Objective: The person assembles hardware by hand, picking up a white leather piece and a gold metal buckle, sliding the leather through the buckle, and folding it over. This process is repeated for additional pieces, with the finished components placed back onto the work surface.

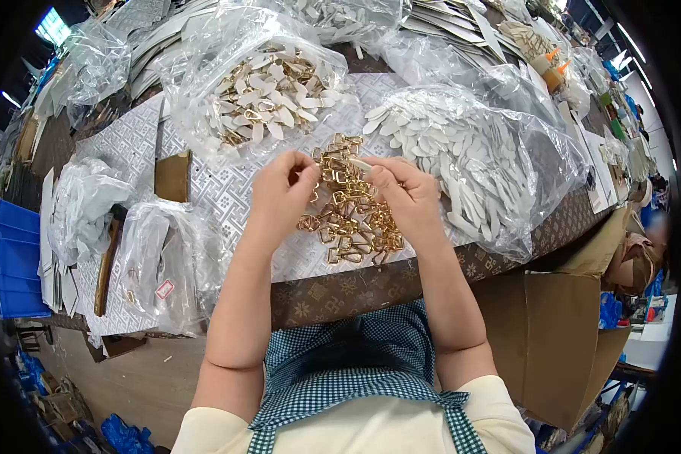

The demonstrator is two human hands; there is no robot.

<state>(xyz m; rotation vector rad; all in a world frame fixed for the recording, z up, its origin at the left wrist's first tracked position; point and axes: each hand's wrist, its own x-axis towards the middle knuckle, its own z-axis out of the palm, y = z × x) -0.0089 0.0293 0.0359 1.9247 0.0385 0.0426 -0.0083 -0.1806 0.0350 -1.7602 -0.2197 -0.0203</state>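
Note:
My right hand [410, 198] pinches a white leather-like tab [361, 163] between thumb and fingers, its end pointing left over a pile of gold snap hooks [356, 227]. My left hand [280, 193] is closed at the pile's left side, with a gold snap hook [315, 195] showing at its curled fingertips. To the right of my hands spreads a heap of loose white tabs [461, 151], partly on clear plastic. Behind the left hand, an open plastic bag [197, 83] holds gold hooks with white tabs attached [268, 98].
A hammer [110, 261], a brown block [172, 176] and crumpled plastic bags [166, 261] lie on the left. A blue bin [19, 257] stands beyond them. At the right front is a cardboard box [560, 340]. Stacked flat pieces [461, 34] and a glue bottle with orange tip [550, 69] sit at the back.

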